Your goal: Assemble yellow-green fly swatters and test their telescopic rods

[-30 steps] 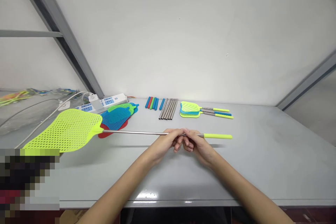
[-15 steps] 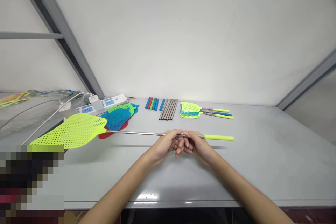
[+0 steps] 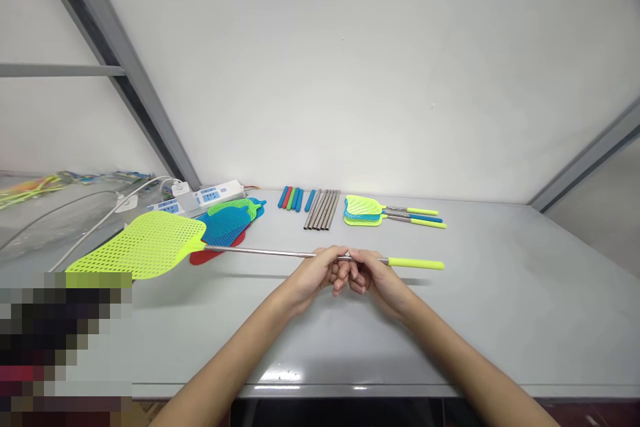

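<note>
A yellow-green fly swatter (image 3: 145, 245) is held level above the table, its perforated head to the left and its yellow-green grip to the right. My left hand (image 3: 323, 272) is closed on the metal telescopic rod near its middle. Right beside it, my right hand (image 3: 373, 273) closes on the same rod just short of the grip. Both thumbs lie along the top of the rod, tips nearly touching, and the fingers curl beneath. Loose swatter heads, among them a blue one (image 3: 225, 223) and a red one (image 3: 200, 257), lie partly behind the held head.
Several coloured grips (image 3: 290, 199) and metal rods (image 3: 323, 210) lie in rows at the back of the grey table (image 3: 500, 293). To their right are 3 shorter swatters (image 3: 365, 210). A white power strip (image 3: 220, 193) with cables and plastic bags (image 3: 75, 213) occupy the left.
The swatter has tilted very slightly, its head end a little higher and its grip end a little lower. Both hands keep their hold on the rod; the view has shifted slightly.
</note>
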A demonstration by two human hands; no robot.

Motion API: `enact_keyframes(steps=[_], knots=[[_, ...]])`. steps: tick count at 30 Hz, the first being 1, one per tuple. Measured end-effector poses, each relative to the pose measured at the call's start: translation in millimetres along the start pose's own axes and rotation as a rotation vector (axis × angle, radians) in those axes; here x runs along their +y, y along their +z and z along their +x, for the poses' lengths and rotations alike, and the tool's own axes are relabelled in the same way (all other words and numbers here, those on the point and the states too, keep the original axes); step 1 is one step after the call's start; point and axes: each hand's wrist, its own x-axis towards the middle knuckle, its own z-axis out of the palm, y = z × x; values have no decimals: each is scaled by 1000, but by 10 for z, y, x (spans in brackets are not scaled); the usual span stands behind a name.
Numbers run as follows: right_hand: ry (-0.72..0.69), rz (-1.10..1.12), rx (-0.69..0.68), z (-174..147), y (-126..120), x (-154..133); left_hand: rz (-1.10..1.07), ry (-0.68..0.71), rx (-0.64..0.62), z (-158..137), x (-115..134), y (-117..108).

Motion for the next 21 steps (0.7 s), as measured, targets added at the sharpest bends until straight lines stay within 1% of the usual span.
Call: enact_keyframes(steps=[6,11,13,21], knots=[[19,-12,-18,-11,2,-19,-8,5,13,-10,-3,-3],[-8,-64,-14,-8,-12,-46,-176,-124,-10,-14,15,30],[-23,-100,-10,1,-21,-45,-213,-153,-19,-10,16,29],[17,-67,22,20,-50,-11,-142,-114,10,-5,1,14]])
